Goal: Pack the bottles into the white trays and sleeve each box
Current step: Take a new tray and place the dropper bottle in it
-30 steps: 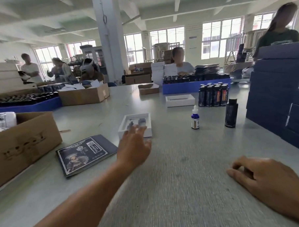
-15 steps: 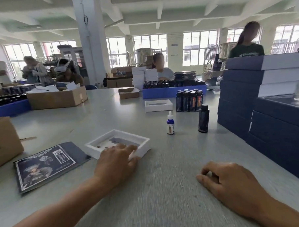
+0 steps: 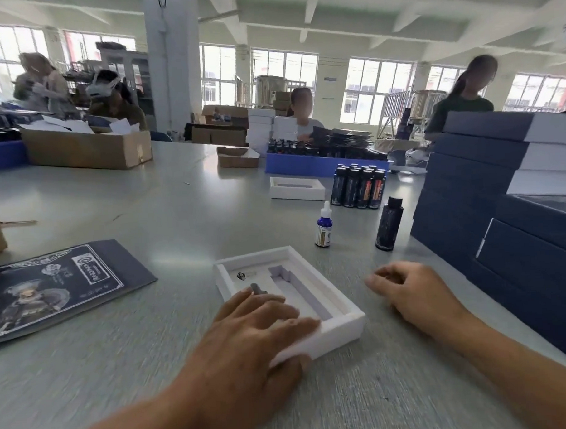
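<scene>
Nearer now, white tray (image 3: pixel 340 322) under left hand (image 3: pixel 248 342); sleeve (image 3: pixel 64 285) lettering seemingly illegible.

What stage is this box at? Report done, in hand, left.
Done: sleeved boxes stand stacked at right. In hand: the left hand grips the near tray; its long slot is empty, small bits lie inside. Right hand rests on the table. Left: dropper bottle and dark bottle stand unpacked; the sleeve lies flat.
</scene>
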`<state>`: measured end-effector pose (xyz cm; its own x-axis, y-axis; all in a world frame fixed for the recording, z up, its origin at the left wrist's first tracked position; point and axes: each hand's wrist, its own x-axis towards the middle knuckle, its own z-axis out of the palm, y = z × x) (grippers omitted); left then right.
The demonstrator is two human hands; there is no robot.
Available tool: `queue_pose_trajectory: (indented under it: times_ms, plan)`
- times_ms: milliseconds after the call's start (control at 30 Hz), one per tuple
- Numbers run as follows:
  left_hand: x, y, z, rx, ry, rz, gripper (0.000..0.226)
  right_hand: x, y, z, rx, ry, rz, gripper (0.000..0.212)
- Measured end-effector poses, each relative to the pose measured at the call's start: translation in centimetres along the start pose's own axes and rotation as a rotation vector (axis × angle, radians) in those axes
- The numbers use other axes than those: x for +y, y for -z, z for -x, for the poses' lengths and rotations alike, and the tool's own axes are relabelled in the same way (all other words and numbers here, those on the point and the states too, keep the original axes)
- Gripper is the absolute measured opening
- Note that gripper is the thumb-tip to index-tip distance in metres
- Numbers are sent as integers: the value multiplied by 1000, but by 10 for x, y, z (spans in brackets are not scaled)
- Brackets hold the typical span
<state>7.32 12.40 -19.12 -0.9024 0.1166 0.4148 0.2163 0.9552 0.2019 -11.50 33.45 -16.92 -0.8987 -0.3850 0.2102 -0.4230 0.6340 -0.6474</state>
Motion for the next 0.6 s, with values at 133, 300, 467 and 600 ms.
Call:
queue_pose_trajectory:
  times_ms: [133,300,467,600]
  plan:
    - [-4,-6,-2,40,-126,-133,44,-14,-31,-69,27,-48,-33,73]
    - [-12,-13,-7,31,-224,-185,47,-31,-62,-124,55,-106,-67,90]
    - [-12,-16,-11,75,-220,-226,44,-37,-78,-145,106,-128,34,40]
    - [-10,-17,-8,120,-208,-183,37,-30,-74,-136,95,-134,-107,38]
